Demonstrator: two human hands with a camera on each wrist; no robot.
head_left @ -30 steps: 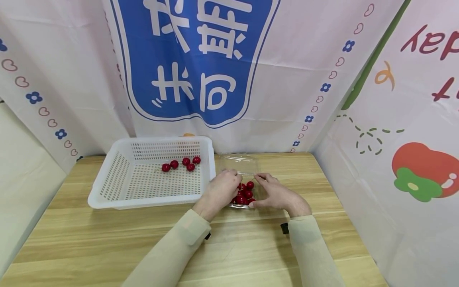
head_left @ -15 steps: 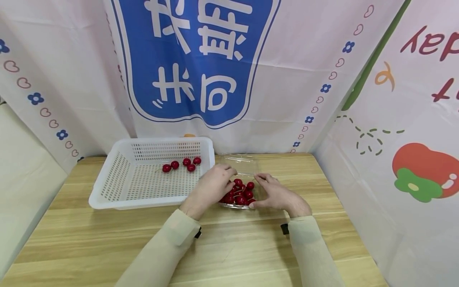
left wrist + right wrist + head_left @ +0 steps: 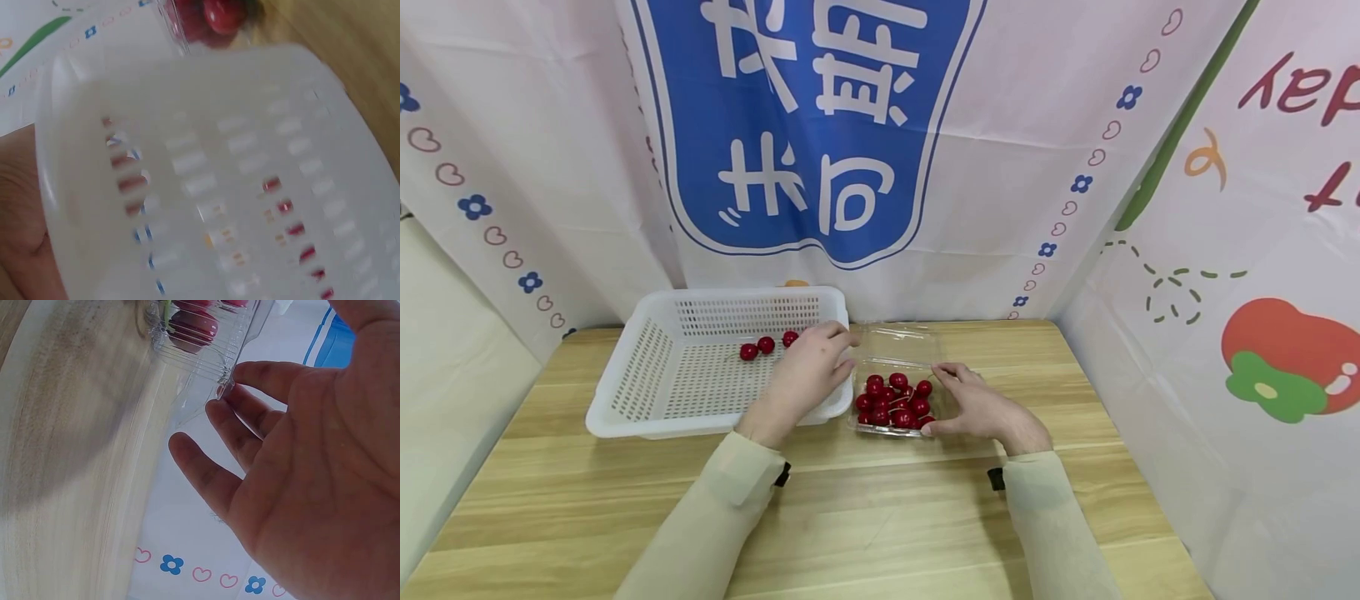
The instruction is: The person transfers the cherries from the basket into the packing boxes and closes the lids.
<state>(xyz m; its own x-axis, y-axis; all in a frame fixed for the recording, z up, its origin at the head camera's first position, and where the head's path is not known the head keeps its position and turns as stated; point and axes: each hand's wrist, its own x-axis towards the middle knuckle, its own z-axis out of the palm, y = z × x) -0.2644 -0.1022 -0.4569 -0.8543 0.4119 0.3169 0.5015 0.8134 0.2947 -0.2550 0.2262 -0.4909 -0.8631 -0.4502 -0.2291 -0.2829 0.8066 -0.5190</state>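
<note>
Above the right end of a white perforated basket (image 3: 700, 425), my left hand (image 3: 805, 367) hovers with loosely bent fingers; I see nothing in them. Three red cherries (image 3: 765, 344) show in the basket left of that hand, which covers the spot beyond. A clear plastic clamshell box (image 3: 857, 425), its lid (image 3: 895, 343) folded back, holds several cherries (image 3: 880, 411). My right hand (image 3: 988, 410) rests against the box's right side, fingers spread. In the right wrist view the right fingertips (image 3: 244, 374) touch the box's edge. The basket wall (image 3: 206, 81) hides most of the left hand in the left wrist view.
Basket and box stand side by side at the back of a wooden table (image 3: 880, 517). A printed cloth (image 3: 985, 208) hangs behind them, and another printed sheet (image 3: 1187, 400) closes the right side.
My left hand has moved left from over the clamshell box to over the basket's right end, uncovering the cherries in the box. The right hand has stayed at the box.
</note>
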